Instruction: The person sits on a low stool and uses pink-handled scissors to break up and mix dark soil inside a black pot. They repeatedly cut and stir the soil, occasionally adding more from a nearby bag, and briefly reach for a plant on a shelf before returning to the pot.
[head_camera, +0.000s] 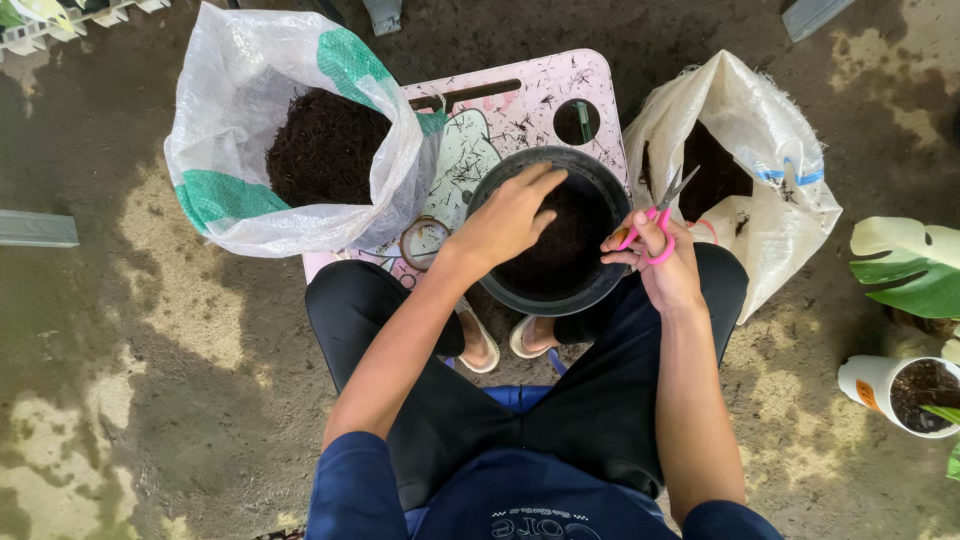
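Observation:
A black round pot (600, 290) filled with dark soil stands on a small pink table (520, 100) in front of me. My left hand (505, 215) reaches over the pot's rim, its fingers apart and pressing down on the soil; it holds nothing. At the pot's right edge my right hand (665, 265) is closed on pink-handled scissors (660, 212), whose blades point up and to the right.
A white and green sack (235, 100) of dark soil stands left of the table. A second white sack (760, 150) stands to the right. At far right are a white pot (875, 385) with soil and a large green leaf (910, 265). The floor is patchy concrete.

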